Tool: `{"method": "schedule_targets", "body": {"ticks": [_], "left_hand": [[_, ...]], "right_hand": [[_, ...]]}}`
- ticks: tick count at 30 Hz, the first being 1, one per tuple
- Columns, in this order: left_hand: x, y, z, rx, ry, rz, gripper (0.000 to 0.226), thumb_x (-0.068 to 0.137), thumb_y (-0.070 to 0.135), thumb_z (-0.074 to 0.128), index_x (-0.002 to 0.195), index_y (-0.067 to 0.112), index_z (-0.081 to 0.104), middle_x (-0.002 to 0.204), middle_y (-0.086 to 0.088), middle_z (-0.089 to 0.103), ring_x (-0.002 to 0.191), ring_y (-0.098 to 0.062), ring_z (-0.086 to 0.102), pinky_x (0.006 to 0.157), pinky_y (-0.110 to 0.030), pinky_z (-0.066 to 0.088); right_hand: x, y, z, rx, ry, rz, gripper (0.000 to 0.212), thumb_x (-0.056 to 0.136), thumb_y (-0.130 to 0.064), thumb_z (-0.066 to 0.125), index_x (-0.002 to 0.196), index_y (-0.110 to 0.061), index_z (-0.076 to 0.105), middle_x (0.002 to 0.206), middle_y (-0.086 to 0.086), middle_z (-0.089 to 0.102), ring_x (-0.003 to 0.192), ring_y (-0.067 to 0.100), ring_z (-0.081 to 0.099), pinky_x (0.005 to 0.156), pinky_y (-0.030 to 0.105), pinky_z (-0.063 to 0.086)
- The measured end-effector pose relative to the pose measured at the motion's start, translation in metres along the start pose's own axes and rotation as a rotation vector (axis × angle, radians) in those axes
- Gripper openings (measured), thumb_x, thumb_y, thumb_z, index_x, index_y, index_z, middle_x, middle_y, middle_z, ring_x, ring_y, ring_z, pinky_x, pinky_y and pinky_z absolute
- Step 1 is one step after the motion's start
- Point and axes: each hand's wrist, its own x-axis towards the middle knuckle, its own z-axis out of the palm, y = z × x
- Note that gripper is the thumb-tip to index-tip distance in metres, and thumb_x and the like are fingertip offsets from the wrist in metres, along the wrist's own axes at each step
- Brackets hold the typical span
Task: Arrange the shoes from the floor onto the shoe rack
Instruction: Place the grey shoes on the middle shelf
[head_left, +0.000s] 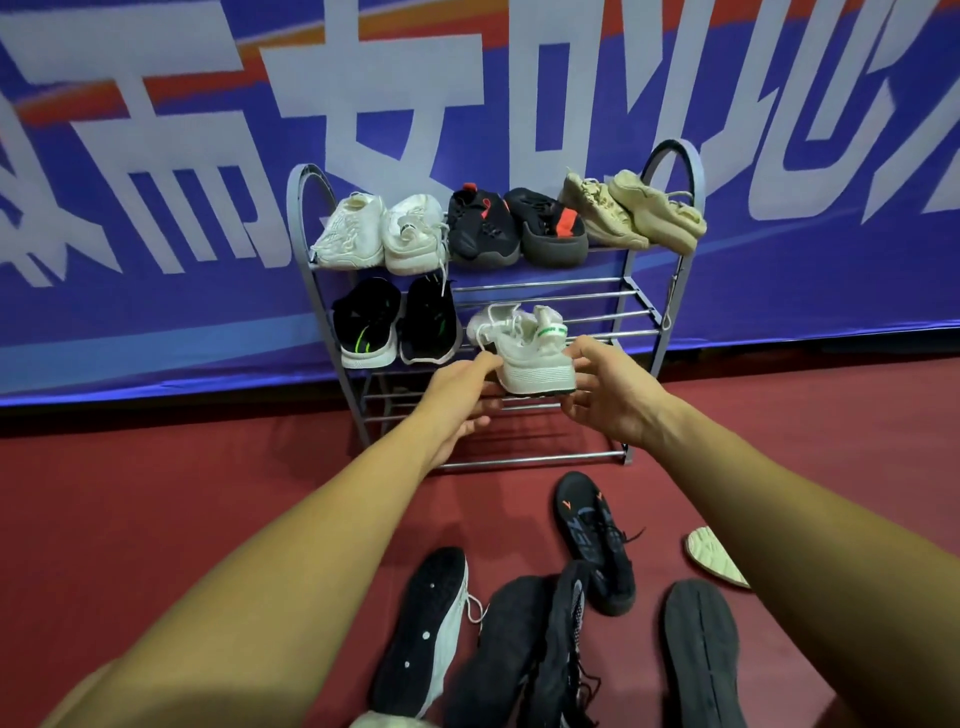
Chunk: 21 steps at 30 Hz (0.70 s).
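A grey metal shoe rack (636, 312) stands against the blue banner. Its top shelf carries a white pair (382, 231), a black pair with red marks (514, 223) and a beige pair (636, 213). On the middle shelf sits a black pair with green stripes (397, 325). A white sneaker with a green tab (524, 345) rests heel-out on the middle shelf. My left hand (460, 400) touches its left side with its fingertips. My right hand (605, 392) grips its heel from the right, thumb on top.
Several shoes lie on the red floor before the rack: a black sneaker with an orange mark (595, 540), a sole-up black-and-white shoe (423, 623), dark shoes (540, 654), another black sole (701, 654) and a pale sole (714, 558) by my right arm. The rack's lower shelves hold nothing.
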Motion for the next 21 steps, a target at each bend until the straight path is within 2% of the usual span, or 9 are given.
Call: {"method": "schedule_targets", "body": {"ticks": [5,7,9,12,15,19,21], "left_hand": [[0.010,-0.004,-0.001,-0.075,-0.015,-0.052,0.040,0.080,0.046,0.073,0.108,0.018,0.071,0.093,0.000,0.072,0.076,-0.014,0.060,0.058,-0.024,0.040],[0.016,-0.008,-0.004,-0.087,0.004,-0.107,0.044,0.080,0.042,0.075,0.113,0.014,0.067,0.094,-0.002,0.071,0.074,-0.013,0.061,0.054,-0.022,0.039],[0.023,-0.010,-0.008,-0.080,0.027,-0.178,0.059,0.077,0.042,0.077,0.123,0.011,0.059,0.096,-0.003,0.071,0.072,-0.013,0.062,0.049,-0.021,0.040],[0.034,-0.014,-0.013,-0.120,0.015,-0.253,0.068,0.075,0.039,0.079,0.130,0.010,0.052,0.100,-0.006,0.070,0.071,-0.013,0.063,0.050,-0.021,0.040],[0.047,-0.019,-0.011,-0.159,0.052,-0.254,0.058,0.076,0.032,0.080,0.124,0.010,0.054,0.090,-0.005,0.065,0.067,-0.011,0.058,0.051,-0.022,0.041],[0.069,-0.017,-0.011,-0.245,0.124,-0.208,0.023,0.080,0.023,0.076,0.093,0.012,0.061,0.073,-0.004,0.059,0.060,-0.009,0.050,0.053,-0.022,0.038],[0.079,-0.011,-0.013,-0.297,0.139,-0.201,0.015,0.081,0.021,0.075,0.086,0.015,0.063,0.073,-0.002,0.057,0.062,-0.009,0.048,0.056,-0.023,0.038]], "right_hand": [[0.015,0.008,0.011,0.017,0.013,-0.068,0.010,0.082,-0.019,0.069,0.090,-0.013,0.067,0.067,0.000,0.059,0.050,0.009,0.043,0.057,0.023,0.037],[0.025,0.014,0.015,0.024,0.023,-0.071,0.020,0.077,-0.020,0.073,0.095,-0.013,0.067,0.070,0.000,0.056,0.054,0.009,0.039,0.057,0.023,0.037],[0.035,0.018,0.020,0.058,0.065,-0.082,0.029,0.075,-0.020,0.075,0.101,-0.014,0.064,0.071,0.000,0.053,0.056,0.010,0.037,0.055,0.023,0.035],[0.051,0.023,0.026,0.087,0.124,-0.098,0.020,0.076,-0.017,0.074,0.094,-0.014,0.065,0.071,0.001,0.051,0.054,0.010,0.036,0.054,0.024,0.033],[0.066,0.029,0.027,0.109,0.117,-0.115,0.013,0.077,-0.015,0.072,0.089,-0.014,0.066,0.076,0.004,0.050,0.054,0.011,0.034,0.054,0.025,0.031],[0.086,0.031,0.031,0.161,0.098,-0.115,0.011,0.080,-0.015,0.072,0.088,-0.014,0.065,0.071,0.002,0.046,0.051,0.009,0.032,0.056,0.024,0.031],[0.097,0.029,0.034,0.178,0.079,-0.101,0.015,0.081,-0.020,0.074,0.092,-0.015,0.065,0.071,-0.001,0.049,0.052,0.007,0.037,0.060,0.024,0.035]]}}
